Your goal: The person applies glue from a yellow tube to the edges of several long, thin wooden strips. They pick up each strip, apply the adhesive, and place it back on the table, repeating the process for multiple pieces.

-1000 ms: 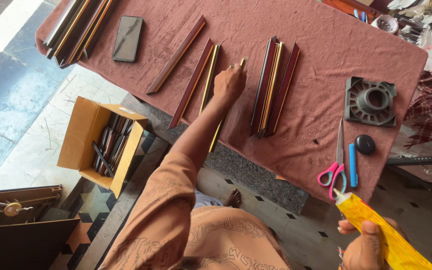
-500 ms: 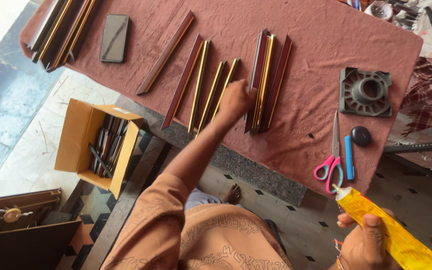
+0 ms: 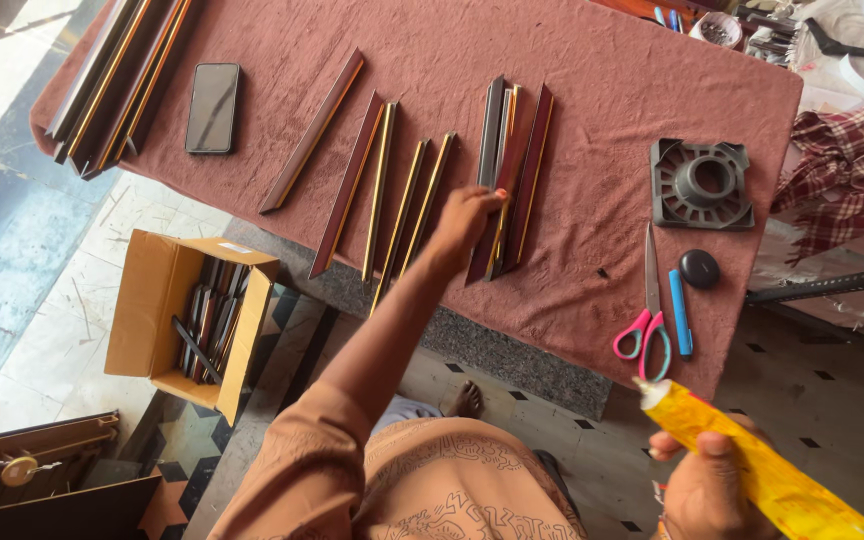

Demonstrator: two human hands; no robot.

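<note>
- Left hand pinches a dark maroon, gold-edged wooden frame strip: light, stiff; best gripped mid-length.
- Right hand clasps a soft yellow glue tube, near right.

We are in a small framing workshop. Our counter is draped in a rust-brown cloth, and on it lie long mitred strips of dark wood moulding with gold edges, sorted in groups. Beside them sit pink-handled scissors, a blue pen-shaped tool and a square grey plastic fitting. On the patterned tiled floor below stands an open cardboard box filled with short moulding offcuts. A yellow squeeze tube of adhesive adds to the picture of a craft bench.
</note>
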